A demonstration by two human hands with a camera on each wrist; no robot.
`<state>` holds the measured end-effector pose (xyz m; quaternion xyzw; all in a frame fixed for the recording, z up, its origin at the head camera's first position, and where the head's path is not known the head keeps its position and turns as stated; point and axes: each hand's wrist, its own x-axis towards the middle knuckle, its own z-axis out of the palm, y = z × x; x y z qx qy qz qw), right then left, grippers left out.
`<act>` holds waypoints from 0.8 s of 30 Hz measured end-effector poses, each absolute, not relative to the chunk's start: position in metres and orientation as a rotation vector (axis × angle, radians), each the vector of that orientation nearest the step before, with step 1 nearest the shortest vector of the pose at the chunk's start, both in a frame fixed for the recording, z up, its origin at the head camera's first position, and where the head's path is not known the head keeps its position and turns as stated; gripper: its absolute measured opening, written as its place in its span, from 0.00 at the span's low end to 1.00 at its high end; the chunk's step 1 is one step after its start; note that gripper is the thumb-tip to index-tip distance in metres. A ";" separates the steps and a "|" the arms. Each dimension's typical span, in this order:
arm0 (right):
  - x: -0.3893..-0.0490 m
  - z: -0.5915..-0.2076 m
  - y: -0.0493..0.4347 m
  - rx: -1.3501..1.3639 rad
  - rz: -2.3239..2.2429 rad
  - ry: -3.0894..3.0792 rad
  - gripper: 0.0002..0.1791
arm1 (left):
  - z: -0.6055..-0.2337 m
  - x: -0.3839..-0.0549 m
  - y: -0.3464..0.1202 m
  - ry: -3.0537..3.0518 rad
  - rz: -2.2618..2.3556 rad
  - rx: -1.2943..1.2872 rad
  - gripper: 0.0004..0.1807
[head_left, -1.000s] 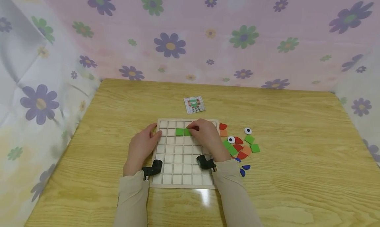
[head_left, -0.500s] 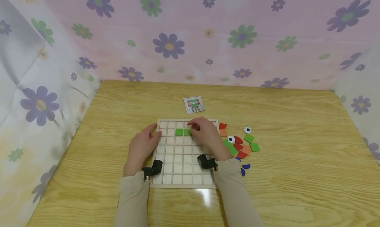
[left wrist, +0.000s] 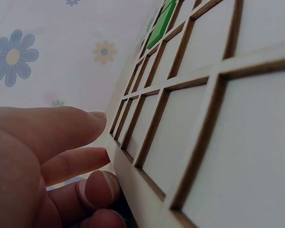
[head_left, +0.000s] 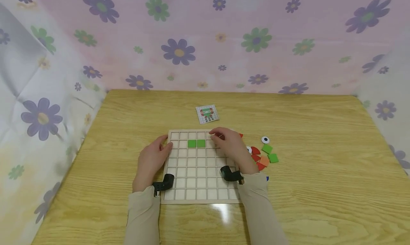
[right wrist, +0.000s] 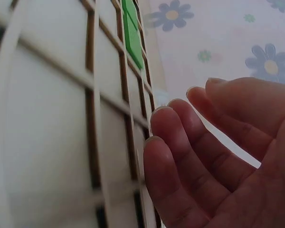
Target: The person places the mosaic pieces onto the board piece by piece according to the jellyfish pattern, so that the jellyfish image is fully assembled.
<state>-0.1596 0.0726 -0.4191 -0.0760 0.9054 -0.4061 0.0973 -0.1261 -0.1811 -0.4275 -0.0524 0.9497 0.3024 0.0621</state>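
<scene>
A square wooden grid board (head_left: 191,172) lies on the table, with two green square tiles (head_left: 196,143) side by side in its second row from the top. My left hand (head_left: 153,159) holds the board by its left rim; in the left wrist view the thumb (left wrist: 71,124) lies by the rim and the other fingers bend at the outer edge. Over the board's upper right part hovers my right hand (head_left: 231,147), its fingers loosely bent. The right wrist view shows no piece between those fingers (right wrist: 173,133).
Right of the board lie loose green squares (head_left: 267,149), red quarter-round pieces (head_left: 255,150), an orange piece (head_left: 264,161) and a round eye piece (head_left: 265,140). The right arm partly covers this pile. A small picture card (head_left: 207,114) lies behind the board.
My right hand has let go of the right green tile and moved right, uncovering it in its cell. My left hand stays at the board's left rim.
</scene>
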 end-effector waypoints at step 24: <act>-0.139 -0.416 0.156 0.096 -1.457 2.811 0.16 | -0.428 -0.123 -0.182 2.894 0.932 -0.116 0.26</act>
